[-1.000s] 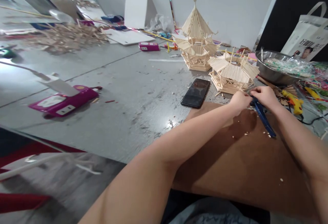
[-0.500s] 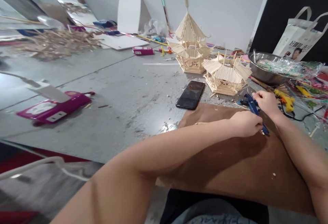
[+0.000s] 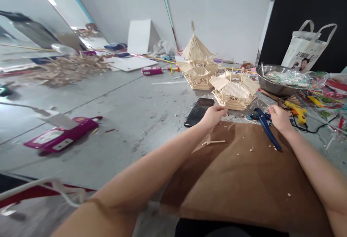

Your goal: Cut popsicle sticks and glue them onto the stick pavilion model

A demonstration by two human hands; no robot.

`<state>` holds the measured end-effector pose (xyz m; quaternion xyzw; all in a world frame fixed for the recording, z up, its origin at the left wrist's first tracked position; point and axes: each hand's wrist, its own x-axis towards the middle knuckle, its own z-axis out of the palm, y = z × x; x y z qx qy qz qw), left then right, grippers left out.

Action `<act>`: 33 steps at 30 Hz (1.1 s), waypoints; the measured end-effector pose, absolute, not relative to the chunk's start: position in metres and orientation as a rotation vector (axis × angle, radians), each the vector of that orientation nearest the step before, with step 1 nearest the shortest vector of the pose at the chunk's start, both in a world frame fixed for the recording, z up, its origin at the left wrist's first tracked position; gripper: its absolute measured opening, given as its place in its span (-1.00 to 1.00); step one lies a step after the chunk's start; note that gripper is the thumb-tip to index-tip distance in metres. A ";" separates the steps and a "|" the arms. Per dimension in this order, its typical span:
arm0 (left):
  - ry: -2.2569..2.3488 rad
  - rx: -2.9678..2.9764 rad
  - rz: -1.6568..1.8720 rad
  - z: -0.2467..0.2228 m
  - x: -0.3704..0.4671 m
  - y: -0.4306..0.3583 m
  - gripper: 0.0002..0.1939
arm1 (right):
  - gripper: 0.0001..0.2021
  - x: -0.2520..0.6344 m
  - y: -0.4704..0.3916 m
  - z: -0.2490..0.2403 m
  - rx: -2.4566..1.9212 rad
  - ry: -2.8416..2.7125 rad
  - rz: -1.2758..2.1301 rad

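My left hand (image 3: 215, 117) is closed in a pinch beside the phone (image 3: 199, 111), just in front of the lower stick-built pavilion (image 3: 235, 91); whatever its fingertips hold is too small to make out. To the right, my right hand (image 3: 279, 117) is closed, and a thin wooden stick seems to jut from its fingertips. Blue-handled pliers (image 3: 268, 130) lie beside that hand, partly on a brown sheet (image 3: 244, 179), with neither hand on them. Small stick offcuts (image 3: 251, 149) and a short stick (image 3: 217, 142) rest on the sheet.
Behind stands a taller stick pagoda (image 3: 197, 61). At right are a metal bowl (image 3: 273, 85) with wrapped sticks, a yellow glue gun (image 3: 296, 112) and a white bag (image 3: 303, 49). A purple power strip (image 3: 62, 135) and a stick pile (image 3: 70, 68) lie left.
My left hand has let go of the blue pliers and moved left and away from me, toward the phone and pavilion. The pliers now lie down; my right hand stays near them.
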<state>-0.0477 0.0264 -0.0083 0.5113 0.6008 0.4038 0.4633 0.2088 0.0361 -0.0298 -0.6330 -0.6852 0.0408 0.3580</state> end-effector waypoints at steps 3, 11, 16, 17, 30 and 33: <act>1.605 1.261 1.144 -0.010 -0.056 0.037 -0.83 | -0.74 0.212 0.038 -0.035 -1.614 -1.779 0.134; 1.887 1.475 1.301 -0.022 -0.063 0.073 -0.72 | -0.69 0.211 0.034 -0.035 -1.637 -1.783 0.132; 2.024 1.586 1.447 -0.019 -0.063 0.078 -0.74 | -0.48 0.208 0.026 -0.024 -1.651 -1.769 0.105; 2.002 1.596 1.498 -0.018 -0.064 0.077 -0.75 | -0.47 0.207 0.025 -0.023 -1.650 -1.754 0.124; 1.899 1.805 1.555 0.000 -0.059 0.068 -0.80 | -0.67 0.225 0.052 0.018 -1.533 -1.449 0.149; 1.886 1.828 1.558 0.002 -0.054 0.070 -0.78 | -0.75 0.195 0.060 0.036 -1.446 -1.641 0.065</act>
